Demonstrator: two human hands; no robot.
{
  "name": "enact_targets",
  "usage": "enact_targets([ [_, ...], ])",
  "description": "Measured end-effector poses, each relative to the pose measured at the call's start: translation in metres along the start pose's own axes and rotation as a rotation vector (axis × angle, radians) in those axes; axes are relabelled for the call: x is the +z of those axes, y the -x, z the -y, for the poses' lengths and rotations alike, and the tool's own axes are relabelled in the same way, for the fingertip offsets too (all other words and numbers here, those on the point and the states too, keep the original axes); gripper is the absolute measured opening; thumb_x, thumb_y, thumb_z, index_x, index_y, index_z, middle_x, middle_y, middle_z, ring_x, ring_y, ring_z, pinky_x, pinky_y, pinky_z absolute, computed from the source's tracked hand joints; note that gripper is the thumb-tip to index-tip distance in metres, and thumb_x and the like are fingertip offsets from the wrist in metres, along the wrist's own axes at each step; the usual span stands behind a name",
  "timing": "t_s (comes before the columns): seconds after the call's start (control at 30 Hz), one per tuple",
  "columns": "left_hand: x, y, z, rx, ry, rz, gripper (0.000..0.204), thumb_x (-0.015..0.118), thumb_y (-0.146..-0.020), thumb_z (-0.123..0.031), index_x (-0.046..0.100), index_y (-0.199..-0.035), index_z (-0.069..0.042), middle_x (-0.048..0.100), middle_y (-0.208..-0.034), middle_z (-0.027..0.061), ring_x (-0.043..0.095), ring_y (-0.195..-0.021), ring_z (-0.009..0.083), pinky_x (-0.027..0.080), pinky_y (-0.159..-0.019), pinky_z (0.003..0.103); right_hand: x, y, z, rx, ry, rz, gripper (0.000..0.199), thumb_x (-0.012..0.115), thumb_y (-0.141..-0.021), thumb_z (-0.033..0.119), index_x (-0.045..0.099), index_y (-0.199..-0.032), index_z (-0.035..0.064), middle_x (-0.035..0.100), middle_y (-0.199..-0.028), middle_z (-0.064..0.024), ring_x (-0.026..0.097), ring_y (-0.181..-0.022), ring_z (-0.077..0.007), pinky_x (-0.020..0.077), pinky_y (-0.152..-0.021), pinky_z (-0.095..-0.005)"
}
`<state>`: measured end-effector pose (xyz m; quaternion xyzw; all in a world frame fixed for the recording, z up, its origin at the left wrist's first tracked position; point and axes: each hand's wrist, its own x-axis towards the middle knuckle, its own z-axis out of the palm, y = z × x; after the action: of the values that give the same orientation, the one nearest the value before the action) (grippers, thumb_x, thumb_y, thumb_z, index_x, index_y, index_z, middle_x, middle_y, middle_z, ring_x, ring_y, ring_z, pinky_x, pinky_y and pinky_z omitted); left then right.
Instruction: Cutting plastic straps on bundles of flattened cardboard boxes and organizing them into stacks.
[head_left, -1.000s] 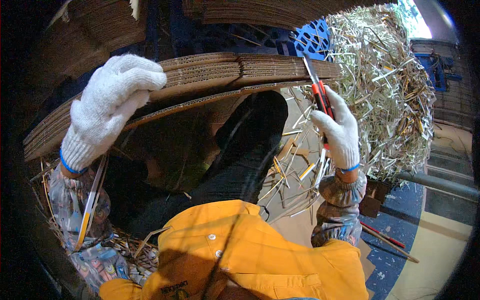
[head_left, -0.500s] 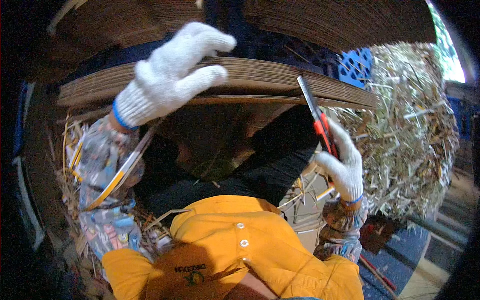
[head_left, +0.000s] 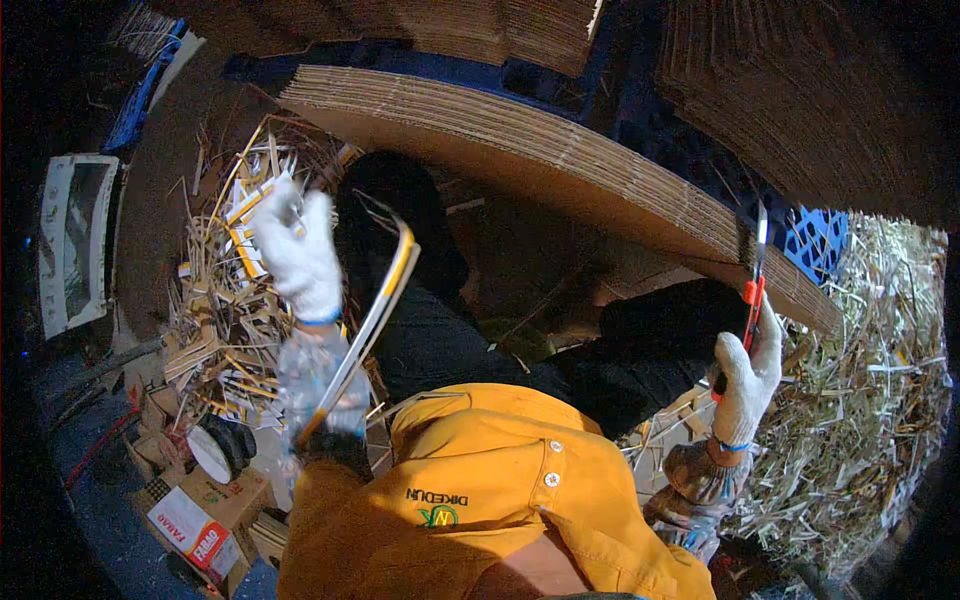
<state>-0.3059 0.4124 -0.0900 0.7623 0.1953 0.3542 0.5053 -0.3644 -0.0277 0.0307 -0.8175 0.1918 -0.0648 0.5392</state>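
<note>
Two gloved hands are busy. Our right hand (head_left: 748, 378) is closed tight around a red knife (head_left: 752, 300), its blade touching the edge of the cardboard stack (head_left: 560, 170). Our left hand (head_left: 298, 252) hangs loosely curled, holding nothing. The blade could slip and cut us.

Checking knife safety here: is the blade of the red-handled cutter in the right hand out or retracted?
Out: a pale blade juts from the cutter above the gloved right hand, its tip at the cardboard stack.

White gloves (head_left: 297, 255), orange-handled cutter (head_left: 752, 297), yellow shirt (head_left: 480, 500), brown cardboard (head_left: 560, 170).
</note>
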Motion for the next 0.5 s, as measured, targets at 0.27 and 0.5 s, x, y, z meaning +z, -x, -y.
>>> enact_targets([
  [0.27, 0.005, 0.084, -0.063, 0.262, -0.065, 1.271, 0.046, 0.073, -0.078, -0.053, 0.072, -0.081, -0.007, 0.069, -0.081, 0.0106, 0.065, -0.073, 0.0287, 0.049, -0.064, 0.039, 0.022, -0.001, 0.015, -0.063, 0.01, 0.147, 0.067, 0.072, -0.081, 0.007, 0.048, -0.144, 0.0062, 0.059, -0.109, 0.001, 0.046, -0.066, -0.0037, 0.0405, -0.057, -0.0183],
  [0.5, -0.023, -0.003, -0.095, -0.345, 0.922, 0.891, 0.075, 0.055, -0.094, -0.053, 0.03, -0.144, -0.003, 0.056, -0.123, 0.0202, 0.065, -0.095, 0.0273, 0.056, -0.082, 0.043, 0.021, -0.002, 0.016, 0.052, -0.016, 0.199, 0.068, 0.072, -0.081, 0.006, 0.046, -0.145, 0.0053, 0.06, -0.12, -0.002, 0.054, -0.077, -0.0064, 0.047, -0.066, -0.0205],
])
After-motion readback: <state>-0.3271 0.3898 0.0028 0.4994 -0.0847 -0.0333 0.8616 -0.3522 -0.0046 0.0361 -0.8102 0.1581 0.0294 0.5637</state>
